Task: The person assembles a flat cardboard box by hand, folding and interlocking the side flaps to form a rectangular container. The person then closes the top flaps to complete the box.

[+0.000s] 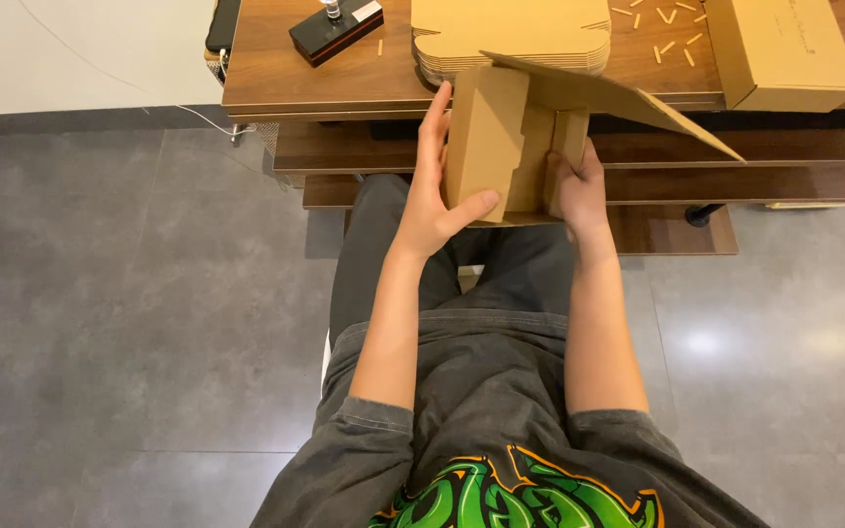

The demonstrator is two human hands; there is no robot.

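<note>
Currently the person is folding a brown cardboard box (501, 147) just in front of the wooden table (344, 83), over the lap. Left hand (432, 191) is pressing flat on the box's left side panel, fingers extended, thumb hooked under the lower edge. Right hand (574, 186) is gripping the right wall, fingers wrapped round it. Sides are standing up; the long lid flap is sticking out open to the right, so closing looks left. On the table: a stack of flat blanks (511, 34), a finished box (784, 49), a black stamp block (334, 29).
</note>
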